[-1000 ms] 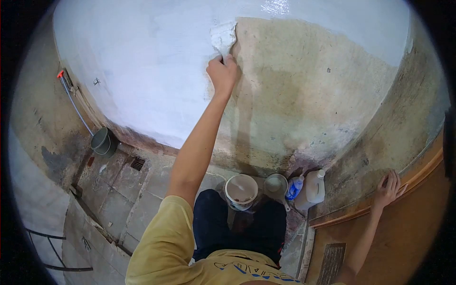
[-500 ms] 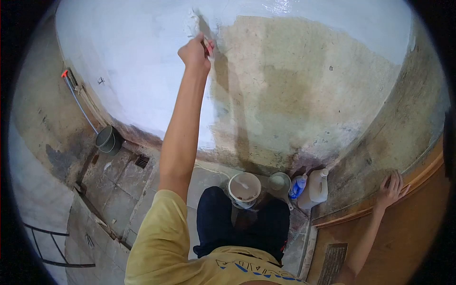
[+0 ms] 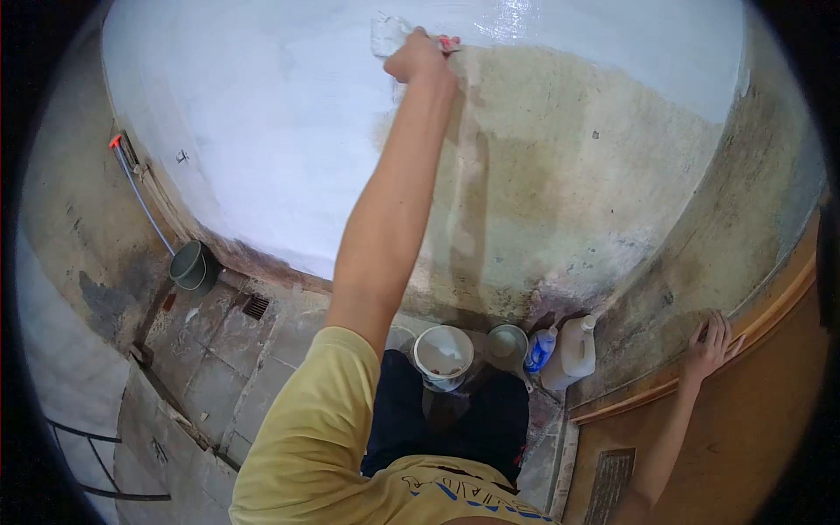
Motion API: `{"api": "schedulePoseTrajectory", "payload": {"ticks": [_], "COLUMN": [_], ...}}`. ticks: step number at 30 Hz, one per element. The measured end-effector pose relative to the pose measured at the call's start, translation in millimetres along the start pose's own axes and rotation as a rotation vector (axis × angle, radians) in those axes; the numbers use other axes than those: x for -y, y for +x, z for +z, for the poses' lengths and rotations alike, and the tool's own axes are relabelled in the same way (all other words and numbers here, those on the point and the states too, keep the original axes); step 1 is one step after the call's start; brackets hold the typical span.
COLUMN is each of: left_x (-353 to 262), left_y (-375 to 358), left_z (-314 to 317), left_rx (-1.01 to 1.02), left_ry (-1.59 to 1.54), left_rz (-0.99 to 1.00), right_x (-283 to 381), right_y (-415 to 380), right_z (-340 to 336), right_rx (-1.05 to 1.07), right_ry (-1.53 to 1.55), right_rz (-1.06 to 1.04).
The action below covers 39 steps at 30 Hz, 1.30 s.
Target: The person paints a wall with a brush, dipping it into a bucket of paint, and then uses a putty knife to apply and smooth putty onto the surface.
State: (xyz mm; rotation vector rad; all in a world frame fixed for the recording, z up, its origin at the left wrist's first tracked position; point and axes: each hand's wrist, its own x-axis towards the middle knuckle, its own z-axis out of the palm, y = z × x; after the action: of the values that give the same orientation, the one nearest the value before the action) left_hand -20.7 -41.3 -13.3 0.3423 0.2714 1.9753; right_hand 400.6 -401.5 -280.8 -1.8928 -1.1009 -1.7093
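Observation:
My left hand (image 3: 416, 58) is closed around the handle of a paintbrush (image 3: 387, 37), high up at the wall. White paint coats the brush head, which points left against the white-painted area, while a bit of red handle shows right of my fist. Below and right of it lies a patch of bare, stained wall (image 3: 542, 149). Off to the right, my right hand (image 3: 712, 348) rests with fingers apart at the top edge of a wooden door (image 3: 700, 429), holding nothing.
Between my knees stands a paint bucket (image 3: 444, 352) with pale paint inside. Beside it are a small tub (image 3: 507, 343), a blue bottle (image 3: 540, 350) and a white jug (image 3: 573, 357). A dark bucket (image 3: 194, 268) sits at the left wall near a floor drain (image 3: 255, 306).
My left hand has moved up and to the right along the wall. The brush has turned from pointing upward to pointing left. My right hand stays on the door edge.

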Motion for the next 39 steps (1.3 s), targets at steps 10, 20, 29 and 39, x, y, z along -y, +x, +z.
{"api": "schedulePoseTrajectory", "payload": {"ticks": [10, 20, 29, 39], "left_x": [87, 120, 58, -26], "left_y": [-49, -161, -99, 41], "left_z": [5, 25, -8, -18], "left_rx": [0.102, 0.190, 0.315, 0.150], "left_ry": [0.076, 0.074, -0.171, -0.189], "left_rz": [0.008, -0.253, -0.018, 0.137], "right_x": [0, -2, 3, 3], "right_y": [1, -2, 2, 2], "right_z": [0, 0, -3, -3], "right_rx": [-0.052, -0.031, -0.027, -0.030], "right_ry": [0.059, 0.063, 0.065, 0.069], "right_rz": [-0.015, 0.001, 0.016, 0.013]}}
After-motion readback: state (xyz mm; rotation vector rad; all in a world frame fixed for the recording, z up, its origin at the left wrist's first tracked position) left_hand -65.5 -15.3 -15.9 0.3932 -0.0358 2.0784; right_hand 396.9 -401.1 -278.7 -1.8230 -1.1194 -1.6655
